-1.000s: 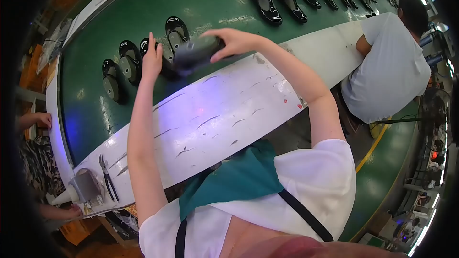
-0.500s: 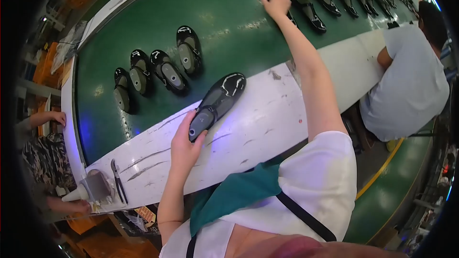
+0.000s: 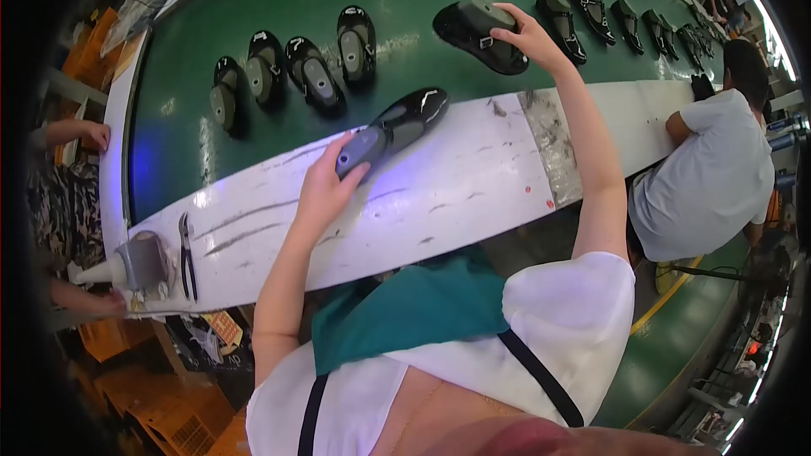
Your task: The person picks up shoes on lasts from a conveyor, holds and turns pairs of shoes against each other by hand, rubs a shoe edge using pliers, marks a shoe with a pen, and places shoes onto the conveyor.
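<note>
My left hand (image 3: pixel 331 176) grips the heel end of a glossy black shoe (image 3: pixel 414 110) with a grey shoe last inside, held over the white ledge with its toe pointing up and right. On the far side, my right hand (image 3: pixel 525 36) is closed on another black strapped shoe (image 3: pixel 473 32), also on a last, tilted with its buckle side showing. Several similar black shoes (image 3: pixel 316 76) stand on the green surface (image 3: pixel 186 127) to the left. More black shoes (image 3: pixel 561 25) are lined up beyond my right hand.
On the white ledge (image 3: pixel 439 194) lie black-handled pliers (image 3: pixel 187 257), near a grey container with a white nozzle (image 3: pixel 139 262). A co-worker in a pale shirt (image 3: pixel 701 177) sits at the right. Another person's hand (image 3: pixel 100 137) rests near the left edge.
My right hand has lifted and turned a shoe from the row, bringing it nearer. My left hand still holds its shoe. The whole view has shifted slightly.
</note>
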A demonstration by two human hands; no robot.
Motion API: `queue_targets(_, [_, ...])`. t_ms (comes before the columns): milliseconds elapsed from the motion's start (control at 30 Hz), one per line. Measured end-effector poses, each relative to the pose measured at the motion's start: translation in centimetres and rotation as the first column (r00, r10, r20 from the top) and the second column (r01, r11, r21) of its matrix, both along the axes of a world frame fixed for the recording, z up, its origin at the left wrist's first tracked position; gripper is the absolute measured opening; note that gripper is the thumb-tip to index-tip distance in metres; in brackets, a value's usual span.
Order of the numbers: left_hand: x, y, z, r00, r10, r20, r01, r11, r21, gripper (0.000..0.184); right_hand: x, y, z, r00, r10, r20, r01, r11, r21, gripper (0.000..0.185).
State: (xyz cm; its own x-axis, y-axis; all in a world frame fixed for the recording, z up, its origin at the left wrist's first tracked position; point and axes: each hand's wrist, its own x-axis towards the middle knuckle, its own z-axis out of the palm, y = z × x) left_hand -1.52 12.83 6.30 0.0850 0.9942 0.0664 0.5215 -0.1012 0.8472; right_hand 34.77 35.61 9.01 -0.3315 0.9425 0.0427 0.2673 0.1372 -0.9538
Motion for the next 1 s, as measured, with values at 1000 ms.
queue_targets(1000, [2.5,-11.1,-2.2,0.997,0.079,0.022,-0.082,0.984,0.156,0.083,-15.9,-28.4,-4.2,0.983,-0.023,0.181,-0.01,0.983,0.181,0.091])
